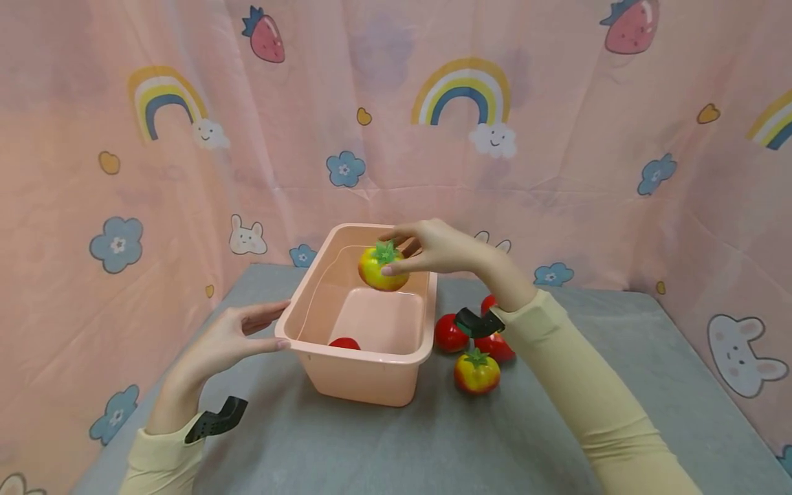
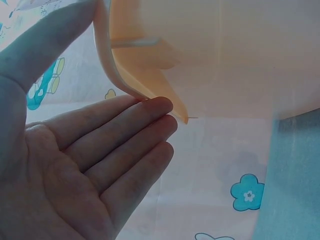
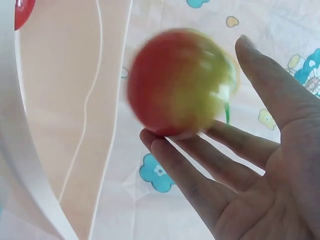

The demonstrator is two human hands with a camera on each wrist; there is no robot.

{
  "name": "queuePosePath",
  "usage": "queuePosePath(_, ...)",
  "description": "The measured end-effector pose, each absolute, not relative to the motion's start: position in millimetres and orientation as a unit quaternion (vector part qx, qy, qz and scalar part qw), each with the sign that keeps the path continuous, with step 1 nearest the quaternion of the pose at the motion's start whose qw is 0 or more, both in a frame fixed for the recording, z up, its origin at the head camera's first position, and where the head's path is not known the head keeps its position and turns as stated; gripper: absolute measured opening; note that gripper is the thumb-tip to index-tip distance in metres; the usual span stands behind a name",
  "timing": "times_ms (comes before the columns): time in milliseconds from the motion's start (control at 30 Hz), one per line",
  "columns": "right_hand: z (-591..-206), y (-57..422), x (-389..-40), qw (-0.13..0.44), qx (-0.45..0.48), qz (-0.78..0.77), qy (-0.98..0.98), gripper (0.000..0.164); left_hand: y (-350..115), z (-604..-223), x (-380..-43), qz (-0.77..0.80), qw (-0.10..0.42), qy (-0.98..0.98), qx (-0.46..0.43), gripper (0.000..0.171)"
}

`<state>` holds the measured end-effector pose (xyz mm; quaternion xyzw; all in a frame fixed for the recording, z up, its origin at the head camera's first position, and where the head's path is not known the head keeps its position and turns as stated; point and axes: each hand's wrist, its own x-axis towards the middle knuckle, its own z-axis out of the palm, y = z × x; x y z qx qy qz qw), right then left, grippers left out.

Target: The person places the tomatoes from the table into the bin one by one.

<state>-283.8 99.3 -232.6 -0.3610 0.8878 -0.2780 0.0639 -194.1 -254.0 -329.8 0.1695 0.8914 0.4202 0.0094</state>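
Note:
A yellow-and-red tomato with a green leafy top is above the floor of a pink plastic bin. Around it is my right hand. In the right wrist view the tomato is blurred while the hand is sharp; the fingers are extended along its side and the thumb stands apart from it. My left hand touches the bin's near left corner, thumb at the rim, and its fingers lie straight against the bin. Inside the bin, a red round fruit shows partly above the near rim.
Right of the bin, another yellow-and-red tomato lies on the grey tabletop near a red tomato. More red fruit is partly hidden by my right wrist. A pink patterned curtain hangs behind and at the sides.

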Motion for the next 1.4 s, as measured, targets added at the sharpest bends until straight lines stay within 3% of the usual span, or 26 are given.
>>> queuePosePath(633,-247,121,-272,0.028,-0.375,-0.296,0.878,0.054,-250,-327,-191,0.426,0.011,0.888,0.172,0.066)
queuePosePath(1400,-279,170,-252,0.056,-0.347,-0.356,0.866,0.057,-252,-328,-192,0.412,0.006,0.895,0.168,0.068)
